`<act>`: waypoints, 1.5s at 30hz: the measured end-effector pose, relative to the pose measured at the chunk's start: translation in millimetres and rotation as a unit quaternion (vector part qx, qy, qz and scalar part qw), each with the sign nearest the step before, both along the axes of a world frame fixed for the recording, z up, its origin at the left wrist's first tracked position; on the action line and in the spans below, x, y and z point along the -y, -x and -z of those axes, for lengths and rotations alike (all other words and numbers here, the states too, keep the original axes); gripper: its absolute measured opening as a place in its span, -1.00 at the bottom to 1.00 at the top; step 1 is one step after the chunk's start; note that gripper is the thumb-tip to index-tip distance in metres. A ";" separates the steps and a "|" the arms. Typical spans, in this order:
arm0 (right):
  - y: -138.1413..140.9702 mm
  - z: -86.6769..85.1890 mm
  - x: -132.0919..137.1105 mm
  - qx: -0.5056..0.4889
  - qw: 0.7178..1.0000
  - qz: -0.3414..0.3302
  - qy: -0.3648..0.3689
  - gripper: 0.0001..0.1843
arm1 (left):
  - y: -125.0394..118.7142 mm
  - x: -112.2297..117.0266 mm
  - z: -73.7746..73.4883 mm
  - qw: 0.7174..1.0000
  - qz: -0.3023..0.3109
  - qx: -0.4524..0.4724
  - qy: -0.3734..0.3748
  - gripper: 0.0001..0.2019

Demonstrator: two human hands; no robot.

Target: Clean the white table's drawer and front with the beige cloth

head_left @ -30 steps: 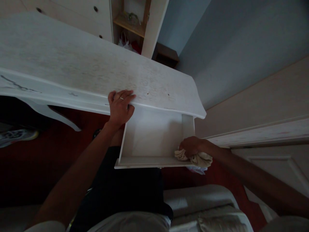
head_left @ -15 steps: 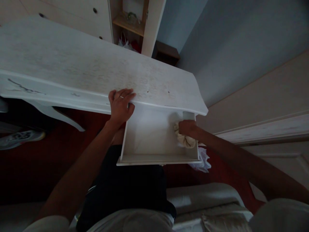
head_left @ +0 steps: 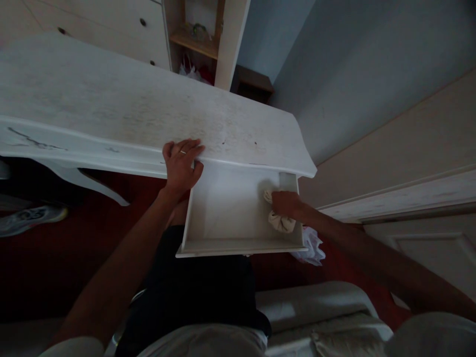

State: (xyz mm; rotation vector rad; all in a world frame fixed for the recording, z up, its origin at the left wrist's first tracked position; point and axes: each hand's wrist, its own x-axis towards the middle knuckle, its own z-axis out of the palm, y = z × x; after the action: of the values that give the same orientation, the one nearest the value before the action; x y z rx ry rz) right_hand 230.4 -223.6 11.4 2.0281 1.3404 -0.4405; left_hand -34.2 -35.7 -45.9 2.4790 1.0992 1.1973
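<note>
A white drawer (head_left: 219,245) is pulled out from a long white table (head_left: 156,109) whose top has brownish smudges. Inside the drawer, at its right side, my right hand (head_left: 286,204) is closed on a bunched cream cloth (head_left: 281,223), which bulges out below and to the left of the fingers. My left hand (head_left: 183,163) rests on the table's front edge by the drawer's left back corner. Its fingers lie stretched over the tabletop and hold nothing; a ring is on one finger.
A white plastic bag (head_left: 310,248) is on the red floor beside the drawer's right front corner. Behind the table stand a white cabinet (head_left: 107,29) with dark knobs and a small brown box-like piece (head_left: 255,82). A shoe (head_left: 33,219) shows at left, a pale padded seat (head_left: 316,302) below.
My right hand has shifted slightly left and down with the cloth along the drawer's right side. My left hand keeps its place on the table edge while the whole view has moved a little.
</note>
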 end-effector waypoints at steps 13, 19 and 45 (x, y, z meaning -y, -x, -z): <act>-112.2 -61.4 93.7 -0.341 0.864 0.159 -0.336 -0.38 | 2.7 3.1 -5.5 1.000 -0.007 0.003 -0.011 -0.67; -149.2 3.4 114.7 -0.243 0.790 0.206 -0.524 -0.41 | 3.7 4.1 -5.4 0.998 -0.009 0.001 -0.055 -0.67; -58.4 137.8 238.5 -0.317 0.723 0.365 -0.494 -0.61 | -1.4 3.4 -9.9 0.997 -0.054 0.002 -0.055 -0.70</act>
State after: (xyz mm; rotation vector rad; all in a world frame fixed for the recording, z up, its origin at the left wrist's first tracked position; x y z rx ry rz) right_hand 288.8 -462.1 -126.3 3.5917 1.1523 -0.9807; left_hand -32.8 -39.1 -36.0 2.5236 1.2124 1.3260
